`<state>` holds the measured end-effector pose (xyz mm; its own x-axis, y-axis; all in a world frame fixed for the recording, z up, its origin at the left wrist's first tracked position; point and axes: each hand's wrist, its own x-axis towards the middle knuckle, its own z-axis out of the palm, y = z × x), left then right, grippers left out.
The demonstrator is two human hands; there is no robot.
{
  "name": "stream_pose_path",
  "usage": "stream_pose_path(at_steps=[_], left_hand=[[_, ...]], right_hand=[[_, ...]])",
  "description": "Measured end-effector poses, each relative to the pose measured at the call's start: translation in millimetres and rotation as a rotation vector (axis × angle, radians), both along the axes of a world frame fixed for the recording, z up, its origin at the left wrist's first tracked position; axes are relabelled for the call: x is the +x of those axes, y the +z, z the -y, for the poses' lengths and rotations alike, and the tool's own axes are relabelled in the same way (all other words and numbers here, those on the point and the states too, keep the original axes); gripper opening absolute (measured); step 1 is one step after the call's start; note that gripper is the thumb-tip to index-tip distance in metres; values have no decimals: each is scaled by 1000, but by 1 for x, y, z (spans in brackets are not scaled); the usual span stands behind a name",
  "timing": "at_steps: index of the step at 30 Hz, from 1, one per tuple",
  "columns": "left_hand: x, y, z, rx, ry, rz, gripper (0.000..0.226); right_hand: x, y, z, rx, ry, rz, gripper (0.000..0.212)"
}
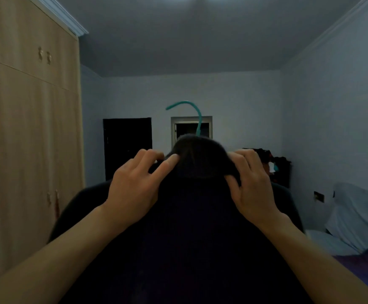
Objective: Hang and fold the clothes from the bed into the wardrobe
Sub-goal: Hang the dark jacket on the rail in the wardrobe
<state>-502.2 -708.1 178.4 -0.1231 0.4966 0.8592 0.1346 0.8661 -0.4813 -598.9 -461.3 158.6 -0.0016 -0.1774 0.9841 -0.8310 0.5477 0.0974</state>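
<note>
Filling the lower centre of the frame, the dark high-necked garment [183,238] is held up on a teal hanger [197,113], of which only the hook shows above the collar [200,156]. The left hand [132,189] and right hand [253,185] each pinch collar fabric, one at either side. Judged soft, limp and moderately heavy; best carried by the hook, not the cloth. Wardrobe [25,128] at left, doors closed. Bed [354,249] at the lower right edge. Far wall: dark door [127,148], small window [191,128].

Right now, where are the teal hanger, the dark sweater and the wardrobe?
teal hanger [200,119]: head view, on the hook's shaft.
dark sweater [200,159]: head view, on the collar.
wardrobe [25,139]: head view, on a tall door.
</note>
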Motion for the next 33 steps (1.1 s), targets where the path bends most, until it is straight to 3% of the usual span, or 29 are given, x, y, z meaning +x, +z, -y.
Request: stream_pose_path(at_steps=[5, 15, 19, 24, 28, 33], left_hand=[[-6, -53, -3, 107, -26, 179, 41], [-20, -98, 14, 393, -204, 877, 111], [-31, -100, 16, 504, -364, 1178, 97], [-34, -103, 10, 535, -478, 1183, 61], [-28, -105, 12, 604, -591, 1223, 53], [-18, -113, 8, 468, -432, 975, 42]], right_hand=[[-21, -48, 1, 69, -4, 60, 38], [-32, -121, 2, 124, 8, 33, 29], [-33, -133, 3, 133, 17, 62, 34], [-33, -140, -5, 106, 49, 98, 26], [-35, -143, -9, 100, 64, 118, 24], [-36, -146, -7, 90, 60, 128, 30]])
